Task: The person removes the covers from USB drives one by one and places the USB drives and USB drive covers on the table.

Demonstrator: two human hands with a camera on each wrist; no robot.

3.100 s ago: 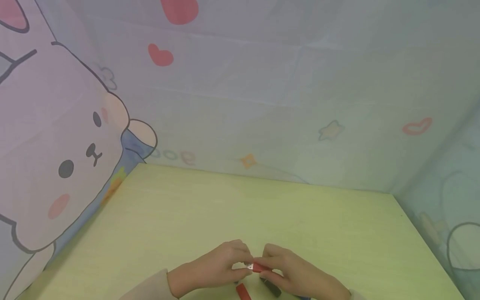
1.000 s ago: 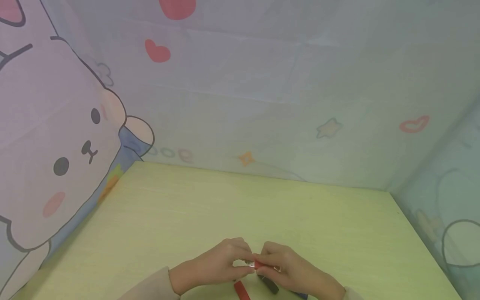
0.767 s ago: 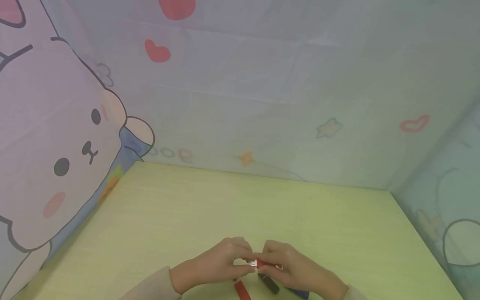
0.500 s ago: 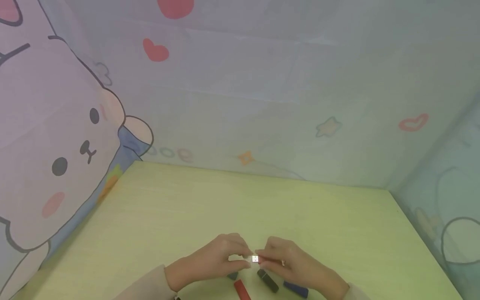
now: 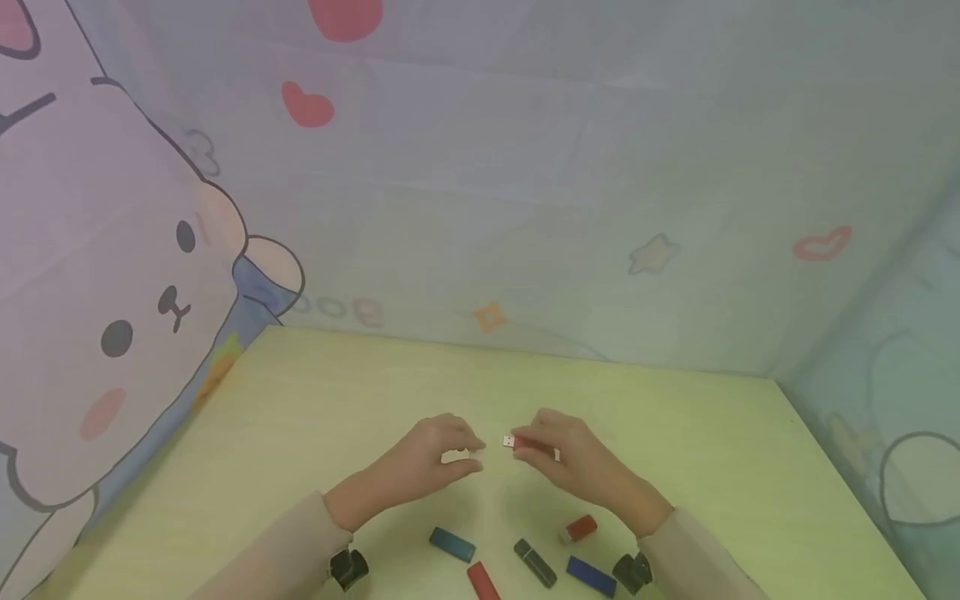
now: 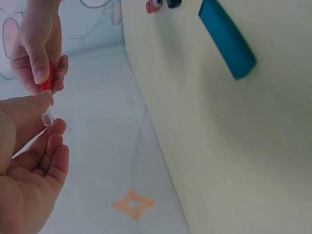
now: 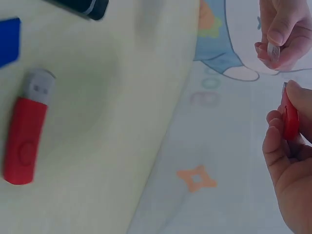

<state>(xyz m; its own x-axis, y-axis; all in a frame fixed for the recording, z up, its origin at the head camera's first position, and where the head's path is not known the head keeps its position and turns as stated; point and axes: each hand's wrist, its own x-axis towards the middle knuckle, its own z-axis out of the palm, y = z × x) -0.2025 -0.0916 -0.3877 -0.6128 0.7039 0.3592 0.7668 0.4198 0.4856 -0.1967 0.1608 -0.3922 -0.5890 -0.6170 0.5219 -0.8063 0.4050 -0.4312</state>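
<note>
My right hand [image 5: 573,457] pinches a red USB flash drive [image 7: 291,119] between thumb and fingers, its metal plug pointing at the left hand. My left hand [image 5: 427,458] holds a small clear cap [image 7: 273,51] between thumb and fingertips. A gap separates cap and plug in the head view; both hands are raised over the table. Below them lie a second red USB flash drive [image 7: 24,141] with its plug end showing, a black drive [image 5: 535,563], a dark blue drive [image 5: 592,576], a teal drive [image 5: 452,544] and another red drive [image 5: 483,582], partly cut off by the frame.
The light yellow-green table [image 5: 390,375] ends at a printed cloth backdrop [image 5: 480,208] behind and at both sides. Black wrist cameras [image 5: 348,568] hang below the sleeves.
The hands were together at the red drive's plug end; they have drawn apart, the left with the clear cap. Both have moved up and forward, uncovering the drives on the table.
</note>
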